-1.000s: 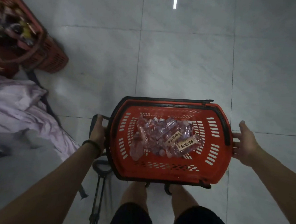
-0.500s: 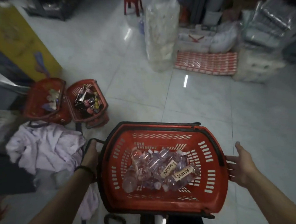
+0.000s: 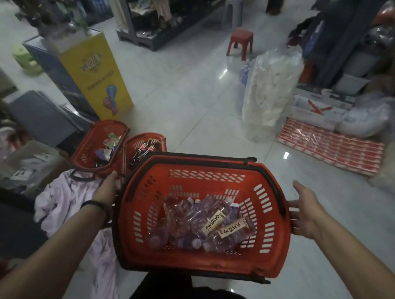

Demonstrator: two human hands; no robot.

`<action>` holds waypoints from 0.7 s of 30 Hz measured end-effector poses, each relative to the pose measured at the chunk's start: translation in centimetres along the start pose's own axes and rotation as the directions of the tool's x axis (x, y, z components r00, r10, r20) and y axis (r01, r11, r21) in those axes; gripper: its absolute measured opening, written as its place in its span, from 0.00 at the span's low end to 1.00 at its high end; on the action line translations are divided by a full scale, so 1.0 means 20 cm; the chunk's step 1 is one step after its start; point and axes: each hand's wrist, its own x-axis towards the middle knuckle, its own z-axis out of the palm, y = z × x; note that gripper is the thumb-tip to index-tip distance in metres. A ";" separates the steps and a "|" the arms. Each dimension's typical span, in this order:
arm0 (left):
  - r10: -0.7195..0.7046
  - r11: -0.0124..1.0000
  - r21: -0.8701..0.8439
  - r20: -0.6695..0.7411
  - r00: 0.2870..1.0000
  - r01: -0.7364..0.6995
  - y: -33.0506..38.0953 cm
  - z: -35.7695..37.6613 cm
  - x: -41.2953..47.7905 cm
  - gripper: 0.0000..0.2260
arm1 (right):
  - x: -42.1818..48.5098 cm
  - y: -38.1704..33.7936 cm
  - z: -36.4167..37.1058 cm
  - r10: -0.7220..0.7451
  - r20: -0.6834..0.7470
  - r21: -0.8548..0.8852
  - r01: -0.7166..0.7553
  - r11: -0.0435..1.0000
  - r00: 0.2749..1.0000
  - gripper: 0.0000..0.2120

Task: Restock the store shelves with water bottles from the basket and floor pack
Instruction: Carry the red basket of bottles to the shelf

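Observation:
A red plastic basket [image 3: 266,251] with black rim handles hangs in front of me above the floor. Several clear water bottles [image 3: 188,219] lie in a heap on its bottom, two with tan labels. My left hand [image 3: 107,190] holds the basket's left side, its fingers hidden past the rim. My right hand [image 3: 303,212] presses flat against the right side, thumb up and fingers straight. A pack of blue-capped bottles [image 3: 243,73] stands on the floor far ahead. Store shelves [image 3: 153,16] line the back.
Two more red baskets [image 3: 93,148] [image 3: 155,142] with goods sit on the floor at left, by a pale cloth [image 3: 61,201]. A yellow display stand [image 3: 95,75], a red stool [image 3: 240,43], a tall clear bag [image 3: 270,93] and red-white packs [image 3: 329,149] surround the tiled aisle.
My view has swung up from the floor to the store aisle. The basket has come up and forward between both hands, which keep their places on its sides.

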 end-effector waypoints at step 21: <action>-0.005 0.999 -0.039 0.199 0.980 0.012 1.94 0.89 1.55 0.31 | 0.93 -2.22 0.94 -0.051 -0.121 0.061 0.059 0.996 0.991 0.30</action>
